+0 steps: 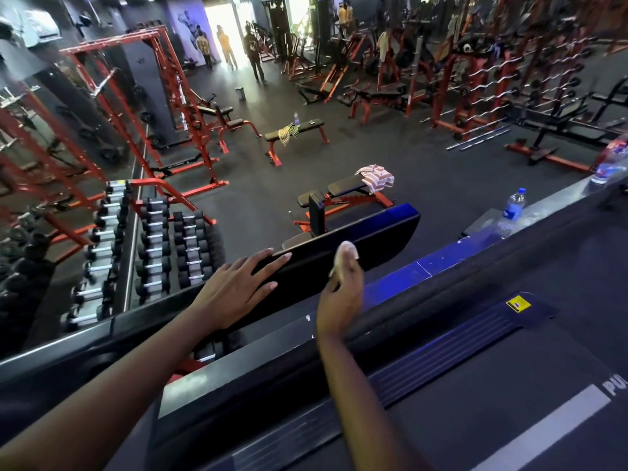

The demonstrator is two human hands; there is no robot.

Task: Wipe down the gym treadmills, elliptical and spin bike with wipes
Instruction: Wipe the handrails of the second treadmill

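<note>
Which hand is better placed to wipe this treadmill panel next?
Right. The right hand holds the wipe against the panel, while the left hand lies flat on its top edge, holding nothing.

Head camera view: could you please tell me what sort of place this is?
A gym, most likely a commercial one: a dumbbell rack, red benches and barbell racks fill the floor, and the right hand holds a wipe over a treadmill.

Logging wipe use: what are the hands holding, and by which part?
The right hand grips a bunched white wipe, one end poking out beyond it. The left hand holds nothing; it rests flat on the treadmill console.
</note>
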